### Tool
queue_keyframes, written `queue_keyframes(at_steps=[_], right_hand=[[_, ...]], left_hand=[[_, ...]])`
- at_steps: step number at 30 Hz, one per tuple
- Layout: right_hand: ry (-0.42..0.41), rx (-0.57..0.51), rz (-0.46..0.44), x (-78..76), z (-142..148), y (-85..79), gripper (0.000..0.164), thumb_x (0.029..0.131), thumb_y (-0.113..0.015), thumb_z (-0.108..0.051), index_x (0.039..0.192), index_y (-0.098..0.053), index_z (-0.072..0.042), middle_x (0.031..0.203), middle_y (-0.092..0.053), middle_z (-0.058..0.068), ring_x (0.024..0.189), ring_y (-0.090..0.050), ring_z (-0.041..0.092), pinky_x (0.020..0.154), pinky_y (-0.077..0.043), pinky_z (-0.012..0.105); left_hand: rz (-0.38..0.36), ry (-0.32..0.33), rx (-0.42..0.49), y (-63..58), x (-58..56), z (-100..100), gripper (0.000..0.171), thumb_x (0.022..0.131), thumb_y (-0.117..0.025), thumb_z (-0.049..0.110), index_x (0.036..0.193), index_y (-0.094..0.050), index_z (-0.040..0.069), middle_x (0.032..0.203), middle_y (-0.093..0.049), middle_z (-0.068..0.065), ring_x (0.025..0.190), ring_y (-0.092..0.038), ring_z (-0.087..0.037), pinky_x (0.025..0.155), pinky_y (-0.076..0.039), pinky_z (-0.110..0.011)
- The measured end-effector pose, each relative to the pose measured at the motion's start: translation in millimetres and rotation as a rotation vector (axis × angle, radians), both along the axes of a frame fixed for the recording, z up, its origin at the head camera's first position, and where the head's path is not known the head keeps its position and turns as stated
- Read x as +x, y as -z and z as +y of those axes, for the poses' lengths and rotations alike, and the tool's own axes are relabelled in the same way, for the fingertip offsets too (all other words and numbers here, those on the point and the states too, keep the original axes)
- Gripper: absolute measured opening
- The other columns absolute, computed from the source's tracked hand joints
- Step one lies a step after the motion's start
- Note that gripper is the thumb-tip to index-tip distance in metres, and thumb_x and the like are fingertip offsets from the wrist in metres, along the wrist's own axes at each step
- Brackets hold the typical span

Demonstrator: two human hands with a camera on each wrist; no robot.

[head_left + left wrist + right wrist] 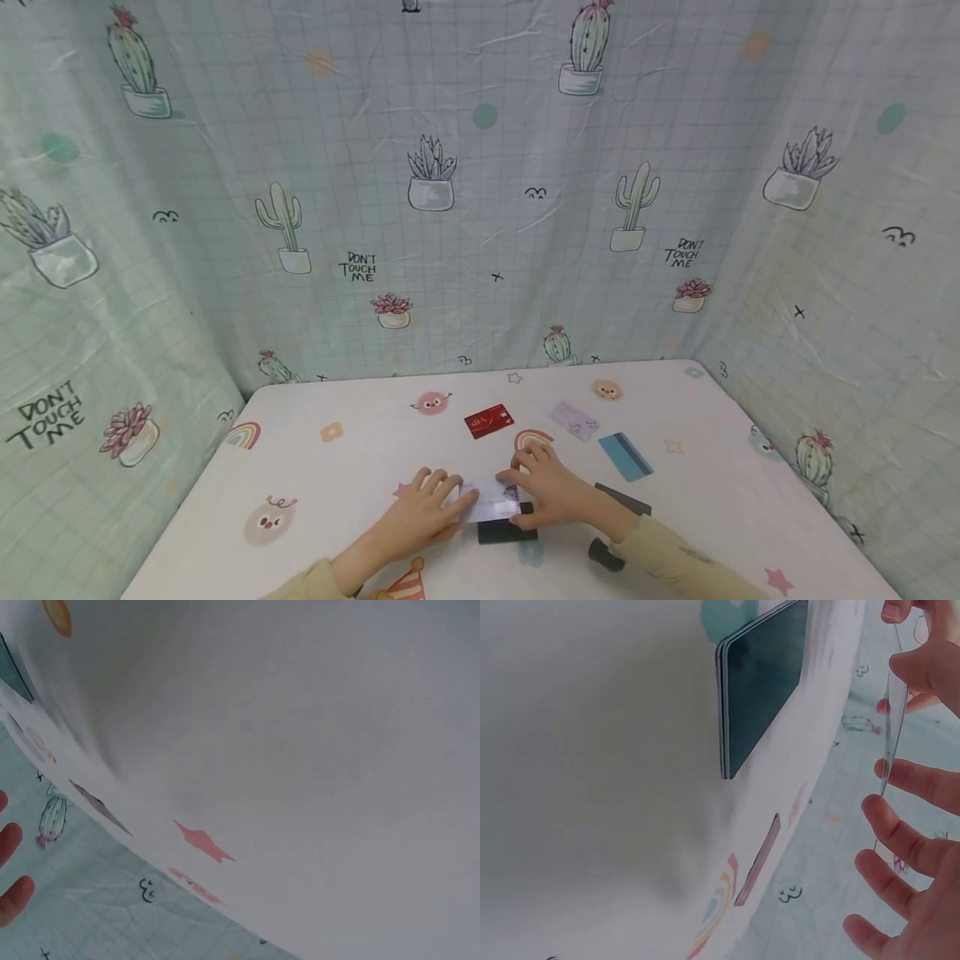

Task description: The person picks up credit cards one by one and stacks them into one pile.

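Between my two hands is a thin, see-through card sleeve [489, 502], which the right wrist view catches almost edge-on. My left hand [422, 512] pinches its left end between thumb and forefinger. At the other end, my right hand [555, 490] grips it with the thumb on one face and fingertips [881, 812] on the other. A black, flat card holder [508, 532] lies on the table just below the sleeve, partly covered by it in the head view; its stacked layers show in the right wrist view. Only a few left fingertips [16, 900] enter the left wrist view.
Beyond the hands lie a red VIP card [490, 421], a pale purple card [575, 420] and a blue card [626, 456]. A dark flat piece [624, 498] and a short black cylinder [606, 555] sit by the right forearm. Cactus-printed curtains [480, 250] enclose the white table [322, 475].
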State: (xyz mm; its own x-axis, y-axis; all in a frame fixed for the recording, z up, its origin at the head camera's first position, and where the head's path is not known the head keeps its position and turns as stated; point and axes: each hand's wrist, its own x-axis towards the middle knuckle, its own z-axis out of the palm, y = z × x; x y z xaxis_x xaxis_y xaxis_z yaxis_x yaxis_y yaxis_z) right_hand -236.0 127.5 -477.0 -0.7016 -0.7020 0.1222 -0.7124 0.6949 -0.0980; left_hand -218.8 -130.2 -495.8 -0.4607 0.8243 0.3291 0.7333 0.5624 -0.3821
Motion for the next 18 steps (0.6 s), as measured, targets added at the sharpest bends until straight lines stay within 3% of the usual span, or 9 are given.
queue_keyframes(at_steps=[8, 18], right_hand=[[0.022, 0.029, -0.012, 8.3, 8, -1.2, 0.056, 0.073, -0.062, -0.052, 0.123, -0.052, -0.027, 0.108, -0.048, -0.005, 0.105, -0.034, 0.018, 0.092, -0.03, 0.047], [-0.027, 0.043, 0.032, 13.3, 18, 3.7, 0.056, 0.072, -0.066, -0.048, 0.122, -0.052, -0.025, 0.109, -0.052, -0.008, 0.099, -0.036, 0.013, 0.089, -0.031, 0.045]], left_hand=[[-0.037, 0.021, -0.005, 2.0, -0.6, 9, 0.051, 0.078, -0.063, 0.044, 0.123, -0.046, 0.028, 0.108, -0.058, 0.003, 0.097, -0.05, -0.016, 0.087, -0.043, -0.037], [-0.038, 0.07, -0.035, 3.7, 0.1, 17, 0.047, 0.079, -0.059, 0.048, 0.12, -0.05, 0.027, 0.102, -0.061, 0.004, 0.096, -0.05, -0.015, 0.085, -0.043, -0.04]])
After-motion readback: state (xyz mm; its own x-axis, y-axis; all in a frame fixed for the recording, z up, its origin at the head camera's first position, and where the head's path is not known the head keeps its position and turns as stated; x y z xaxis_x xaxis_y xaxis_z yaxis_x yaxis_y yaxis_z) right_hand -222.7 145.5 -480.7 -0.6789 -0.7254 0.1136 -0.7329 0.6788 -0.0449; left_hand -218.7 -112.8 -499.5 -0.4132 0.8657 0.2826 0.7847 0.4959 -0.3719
